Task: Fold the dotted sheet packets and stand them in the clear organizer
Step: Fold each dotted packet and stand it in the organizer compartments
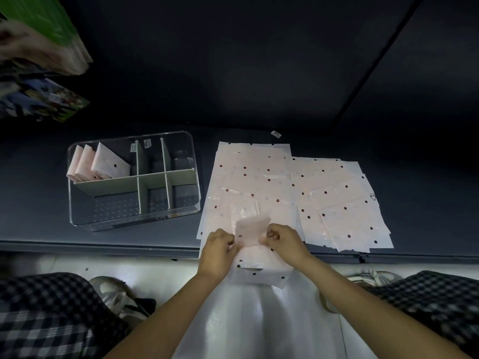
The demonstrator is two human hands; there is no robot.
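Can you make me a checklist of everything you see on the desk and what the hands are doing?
Surface: dark table, pale floor below its edge.
Job's things: clear organizer with three folded packets standing in its back left compartment; flat dotted sheets spread to its right.
Clutter: colourful printed packs at far left; small tag.
Grips: left hand and right hand pinch one packet being folded.
Cables: nothing seen.
Surroundings: checked trousers, shoes.

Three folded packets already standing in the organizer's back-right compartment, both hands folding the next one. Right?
Not quite. The head view shows the three folded packets in the back-left compartment of the organizer. The left hand and right hand are indeed folding the next packet.
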